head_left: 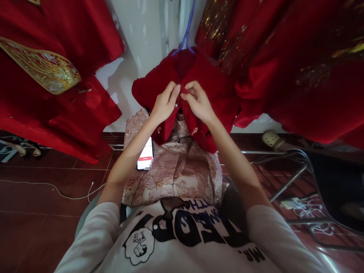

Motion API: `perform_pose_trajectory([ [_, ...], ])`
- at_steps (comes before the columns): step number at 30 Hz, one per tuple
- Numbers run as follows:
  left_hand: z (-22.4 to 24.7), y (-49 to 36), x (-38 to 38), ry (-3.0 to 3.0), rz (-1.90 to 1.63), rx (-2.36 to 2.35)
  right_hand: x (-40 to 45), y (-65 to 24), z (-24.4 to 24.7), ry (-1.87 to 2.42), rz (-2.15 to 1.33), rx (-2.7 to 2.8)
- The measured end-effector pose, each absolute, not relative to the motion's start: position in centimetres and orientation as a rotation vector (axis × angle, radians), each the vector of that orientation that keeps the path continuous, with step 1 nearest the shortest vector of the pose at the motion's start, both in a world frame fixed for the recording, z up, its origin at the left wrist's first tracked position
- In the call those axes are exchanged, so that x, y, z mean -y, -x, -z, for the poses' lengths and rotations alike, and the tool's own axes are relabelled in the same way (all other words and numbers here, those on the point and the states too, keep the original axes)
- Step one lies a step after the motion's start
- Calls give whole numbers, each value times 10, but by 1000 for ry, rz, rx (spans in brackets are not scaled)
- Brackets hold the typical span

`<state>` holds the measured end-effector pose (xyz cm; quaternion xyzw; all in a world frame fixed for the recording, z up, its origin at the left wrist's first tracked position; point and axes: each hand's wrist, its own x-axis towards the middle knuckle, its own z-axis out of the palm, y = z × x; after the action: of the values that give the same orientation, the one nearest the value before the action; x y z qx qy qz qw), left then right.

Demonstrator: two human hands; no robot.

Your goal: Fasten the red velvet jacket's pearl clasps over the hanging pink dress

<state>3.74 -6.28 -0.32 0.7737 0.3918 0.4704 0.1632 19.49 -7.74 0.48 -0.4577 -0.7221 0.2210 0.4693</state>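
Observation:
A short red jacket (210,81) hangs on a blue hanger (186,38) in front of me, its two front edges almost meeting. My left hand (167,101) pinches the left front edge near the upper middle. Opposite it, my right hand (199,101) grips the right front edge between thumb and fingers, a fold of red cloth showing there. Small shiny ornaments sit lower on both fronts. Beneath the jacket, pink patterned shiny fabric (162,170) lies across my lap. A lit phone (145,157) rests on that fabric, by my left forearm.
Red garments with gold decoration hang at the left (93,34) and right (284,87). A dark chair (335,182) with metal legs stands at the right, near a beige clog (273,139) and bundled white cables (307,208). Another cable (65,196) runs over the tiled floor at left.

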Motion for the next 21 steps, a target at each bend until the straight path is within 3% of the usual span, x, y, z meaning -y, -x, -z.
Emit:
perform_pose_trajectory([
  [11,41,-29,71,-1676,-1540,-794,71,-215,33,687,-731,1677],
  [21,37,-32,72,-1750,-1386,-871,77,-219,31,769,-632,1704],
])
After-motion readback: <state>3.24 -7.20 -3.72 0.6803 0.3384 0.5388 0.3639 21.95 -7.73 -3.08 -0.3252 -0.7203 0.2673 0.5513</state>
